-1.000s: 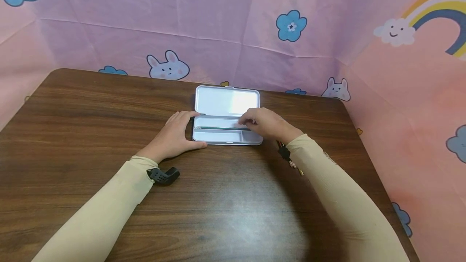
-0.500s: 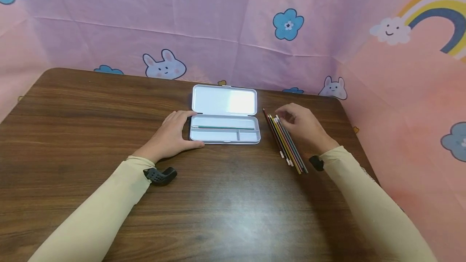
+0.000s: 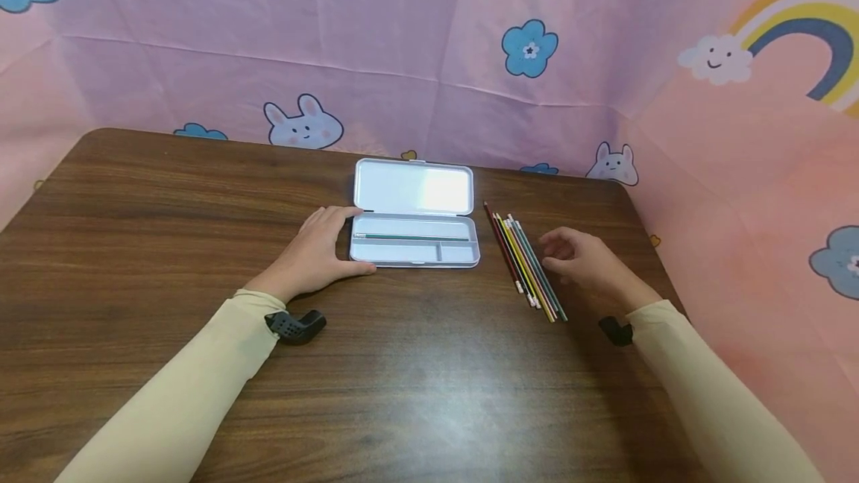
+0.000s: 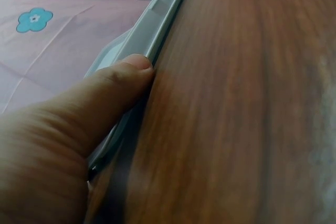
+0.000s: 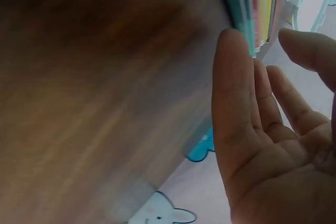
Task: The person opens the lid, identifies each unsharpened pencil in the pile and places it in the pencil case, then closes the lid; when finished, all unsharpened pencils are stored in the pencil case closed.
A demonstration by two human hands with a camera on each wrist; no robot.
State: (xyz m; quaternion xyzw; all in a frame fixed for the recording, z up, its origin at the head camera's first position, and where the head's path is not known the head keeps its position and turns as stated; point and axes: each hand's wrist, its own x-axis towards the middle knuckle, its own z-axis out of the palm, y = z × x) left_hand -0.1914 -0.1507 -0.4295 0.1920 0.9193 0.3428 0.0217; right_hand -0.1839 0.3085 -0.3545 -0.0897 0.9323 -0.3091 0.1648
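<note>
A white pencil case (image 3: 406, 251) lies with its lid (image 3: 396, 186) raised, near the middle of the table. One green pencil (image 3: 416, 237) lies lengthwise in its long back compartment. At the case's left end my left hand (image 3: 312, 256) grips it, thumb on the front edge and fingers at the back; the left wrist view shows the thumb (image 4: 113, 85) against the case's side. Several pencils (image 3: 526, 267), red, yellow, black and green among them, lie in a bundle to the right of the case. Just right of that bundle is my right hand (image 3: 587, 265), fingers loosely bent, holding nothing.
The brown wooden table (image 3: 335, 393) runs back to a pink patterned cloth (image 3: 403, 58), which also hangs along the right side. A small divider splits the case's front row into two compartments.
My right hand has left the inside of the case and moved right, past the loose pencils, which it no longer covers. The left hand keeps its grip; the green pencil stays in the case.
</note>
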